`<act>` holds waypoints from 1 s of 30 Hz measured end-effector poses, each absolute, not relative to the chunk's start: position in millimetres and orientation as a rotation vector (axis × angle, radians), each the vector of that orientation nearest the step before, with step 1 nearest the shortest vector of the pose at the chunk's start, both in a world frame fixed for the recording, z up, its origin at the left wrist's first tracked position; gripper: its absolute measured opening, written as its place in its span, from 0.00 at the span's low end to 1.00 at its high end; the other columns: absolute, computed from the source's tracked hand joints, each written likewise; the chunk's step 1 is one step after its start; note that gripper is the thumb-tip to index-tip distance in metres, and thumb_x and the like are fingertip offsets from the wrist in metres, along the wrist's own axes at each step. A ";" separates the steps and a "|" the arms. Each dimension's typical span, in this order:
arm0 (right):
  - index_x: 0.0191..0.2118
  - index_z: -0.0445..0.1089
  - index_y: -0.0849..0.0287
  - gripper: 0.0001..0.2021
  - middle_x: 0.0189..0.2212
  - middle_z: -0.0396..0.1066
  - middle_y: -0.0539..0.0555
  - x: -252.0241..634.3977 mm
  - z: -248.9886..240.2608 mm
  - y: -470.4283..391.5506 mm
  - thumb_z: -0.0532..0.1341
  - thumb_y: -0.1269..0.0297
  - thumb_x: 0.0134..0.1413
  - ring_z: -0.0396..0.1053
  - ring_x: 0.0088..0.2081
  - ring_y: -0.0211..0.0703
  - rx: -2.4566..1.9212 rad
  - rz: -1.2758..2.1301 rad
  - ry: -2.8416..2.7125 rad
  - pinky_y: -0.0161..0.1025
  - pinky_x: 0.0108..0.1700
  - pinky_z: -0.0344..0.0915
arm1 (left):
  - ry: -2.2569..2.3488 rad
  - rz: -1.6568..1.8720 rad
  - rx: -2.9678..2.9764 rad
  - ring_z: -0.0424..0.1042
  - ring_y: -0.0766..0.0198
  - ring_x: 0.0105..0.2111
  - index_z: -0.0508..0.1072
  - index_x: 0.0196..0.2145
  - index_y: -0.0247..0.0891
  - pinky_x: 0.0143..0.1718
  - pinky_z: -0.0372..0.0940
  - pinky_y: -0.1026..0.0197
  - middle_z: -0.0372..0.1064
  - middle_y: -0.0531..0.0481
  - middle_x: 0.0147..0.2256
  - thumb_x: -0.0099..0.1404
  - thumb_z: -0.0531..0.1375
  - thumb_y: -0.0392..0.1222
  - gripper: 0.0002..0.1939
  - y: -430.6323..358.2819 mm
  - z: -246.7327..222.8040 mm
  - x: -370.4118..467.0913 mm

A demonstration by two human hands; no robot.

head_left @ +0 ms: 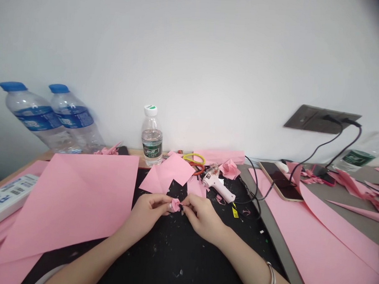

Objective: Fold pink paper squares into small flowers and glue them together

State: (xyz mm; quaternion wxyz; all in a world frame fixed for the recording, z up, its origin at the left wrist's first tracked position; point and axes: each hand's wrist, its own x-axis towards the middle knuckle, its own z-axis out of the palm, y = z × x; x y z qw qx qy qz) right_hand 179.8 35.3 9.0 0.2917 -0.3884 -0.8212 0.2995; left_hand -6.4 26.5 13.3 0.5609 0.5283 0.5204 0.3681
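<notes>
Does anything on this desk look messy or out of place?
Yes, the black mat: small scraps litter it, so it looks untidy. The pale glue gun also lies on its side among pink paper, its nozzle end looking grubby. I see no spilled liquid.

1 head-worn camera faces forward and down, close over the black worktop [159, 253], wall [192, 67] beyond

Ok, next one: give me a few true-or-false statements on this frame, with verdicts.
1. The left hand and right hand meet at a small folded pink paper. True.
2. A bracelet is on the left arm. False: the bracelet is on the right arm.
3. The white-capped bottle stands upright. True.
4. The glue gun is black. False: the glue gun is pale.
5. Two blue-capped bottles are on the left. True.
</notes>
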 end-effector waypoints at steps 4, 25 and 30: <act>0.29 0.62 0.60 0.07 0.24 0.65 0.49 179.4 6.6 35.0 0.52 0.75 0.55 0.61 0.24 0.35 -1.059 0.768 -2.197 0.31 0.27 0.57 | 1.198 0.858 1.310 0.73 0.59 0.36 0.79 0.31 0.37 0.38 0.69 0.61 0.77 0.49 0.32 0.56 0.60 0.41 0.08 26.1 12.8 -5.9; 0.36 0.64 0.59 0.05 0.27 0.65 0.50 174.8 6.3 31.6 0.56 0.73 0.51 0.62 0.24 0.36 -1.115 0.744 -1.913 0.33 0.25 0.60 | 1.052 0.775 1.122 0.76 0.56 0.38 0.75 0.42 0.36 0.42 0.69 0.56 0.77 0.45 0.38 0.60 0.59 0.47 0.15 23.7 10.8 -3.9; 0.39 0.65 0.57 0.11 0.35 0.60 0.53 172.1 12.1 25.6 0.55 0.76 0.49 0.63 0.36 0.41 -0.940 0.600 -2.079 0.37 0.37 0.63 | 1.033 0.829 1.028 0.75 0.58 0.37 0.76 0.41 0.36 0.43 0.69 0.56 0.76 0.45 0.39 0.60 0.60 0.46 0.15 17.9 10.7 -1.3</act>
